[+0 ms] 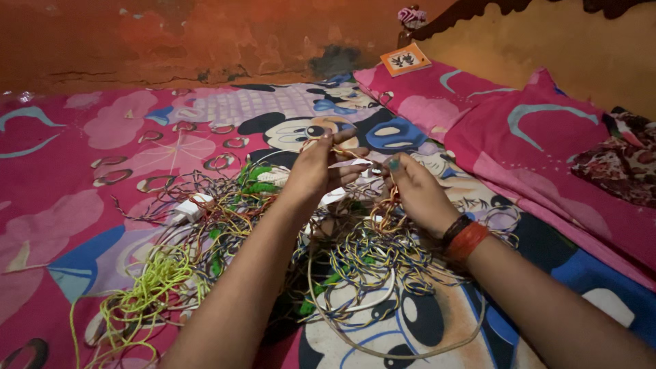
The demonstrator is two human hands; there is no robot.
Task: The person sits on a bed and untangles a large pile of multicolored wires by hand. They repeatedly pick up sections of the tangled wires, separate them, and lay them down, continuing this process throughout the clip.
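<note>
Yellow loose cord (147, 287) lies left of the left hand (318, 167), whose fingers pinch one twisted multicoloured wire strand (355, 162) drawn to the half-closed right hand (417, 195), so I judge little sorted, since the tangled wire heap (355, 256) spreads beneath both, pink pillow (547, 143) rightward.

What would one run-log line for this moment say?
left hand: pinching thin orange wire | right hand: gripping same wire | below: tangled multicoloured wire pile | surface: pink cartoon bedsheet

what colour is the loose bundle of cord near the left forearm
Bright yellow-green cord bundle, lying on the pink cartoon bedsheet; the head view shows it best.
</note>
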